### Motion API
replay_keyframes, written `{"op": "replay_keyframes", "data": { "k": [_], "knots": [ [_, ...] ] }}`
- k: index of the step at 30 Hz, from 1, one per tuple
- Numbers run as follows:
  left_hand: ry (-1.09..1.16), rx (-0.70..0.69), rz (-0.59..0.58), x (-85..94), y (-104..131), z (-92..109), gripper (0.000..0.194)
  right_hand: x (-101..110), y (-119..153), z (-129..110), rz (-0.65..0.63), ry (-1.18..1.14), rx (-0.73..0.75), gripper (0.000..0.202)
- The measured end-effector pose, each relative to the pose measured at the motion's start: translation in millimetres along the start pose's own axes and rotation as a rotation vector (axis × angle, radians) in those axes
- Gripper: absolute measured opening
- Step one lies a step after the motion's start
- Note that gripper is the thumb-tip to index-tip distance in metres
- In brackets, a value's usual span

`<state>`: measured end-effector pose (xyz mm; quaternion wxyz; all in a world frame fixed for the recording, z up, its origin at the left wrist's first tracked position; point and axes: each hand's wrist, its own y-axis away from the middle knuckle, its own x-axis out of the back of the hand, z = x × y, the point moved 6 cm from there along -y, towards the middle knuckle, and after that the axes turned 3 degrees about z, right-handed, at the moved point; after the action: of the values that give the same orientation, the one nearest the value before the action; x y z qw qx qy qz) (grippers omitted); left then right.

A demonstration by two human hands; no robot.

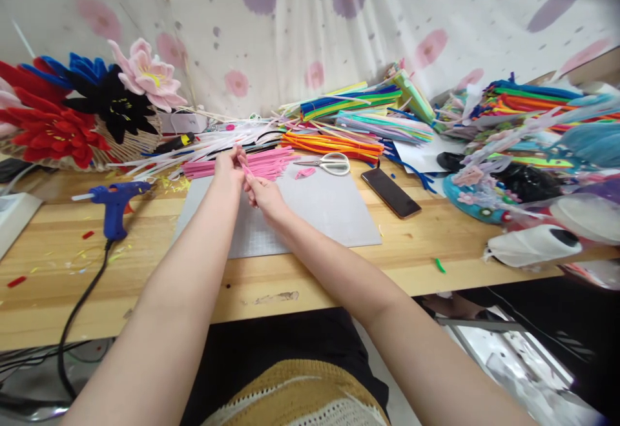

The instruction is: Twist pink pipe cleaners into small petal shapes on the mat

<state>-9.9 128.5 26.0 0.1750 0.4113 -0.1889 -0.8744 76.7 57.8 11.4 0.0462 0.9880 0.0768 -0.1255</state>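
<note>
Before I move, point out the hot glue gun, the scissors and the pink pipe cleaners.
Hot glue gun (115, 210): head view, on its blue grip.
Scissors (322, 164): head view, where blades meet handles.
Pink pipe cleaners (271, 162): head view, right-hand part.

Location type: handicraft workspace. The following items identify it. The wooden desk (411, 252) carries a gray work mat (329, 213), 1 pair of scissors (335, 164) and 1 blue glue gun (115, 212) with a white stick (82, 197) projecting from its front. Behind the mat lie bundles of fuzzy craft stems, including pink stems (268, 160) and orange stems (334, 146). At left are large fuzzy flowers: red (58, 132), black and pale pink. Small colored offcuts (17, 282) litter the wood. A flower-printed curtain (290, 39) hangs behind the desk. Home or business premises: cannot be determined.
</note>
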Motion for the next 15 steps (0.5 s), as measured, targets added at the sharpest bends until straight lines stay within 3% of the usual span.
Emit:
{"op": "replay_keyframes", "data": {
  "k": [2,3,7,11,15],
  "knots": [
    [-0.017,-0.109,-0.014,0.0,5.6,2.9,0.018,6.8,-0.2,-2.7,0.012,0.001,-0.001,0.036],
    [-0.080,-0.136,-0.078,-2.4,10.5,1.5,0.016,11.4,-0.5,-3.9,0.026,0.005,-0.003,0.035],
    [-0.494,-0.041,-0.190,6.4,34.5,-24.8,0.030,30.7,-2.8,-1.1,0.091,0.035,-0.065,0.033],
    [-0.659,-0.169,-0.241,18.4,52.4,-41.8,0.025,34.6,-3.2,5.1,0.061,0.035,-0.067,0.033],
    [-0.610,-0.285,-0.136,28.1,53.6,-44.7,0.019,29.0,-1.7,14.5,0.017,0.064,-0.082,0.032]
  ]
}}
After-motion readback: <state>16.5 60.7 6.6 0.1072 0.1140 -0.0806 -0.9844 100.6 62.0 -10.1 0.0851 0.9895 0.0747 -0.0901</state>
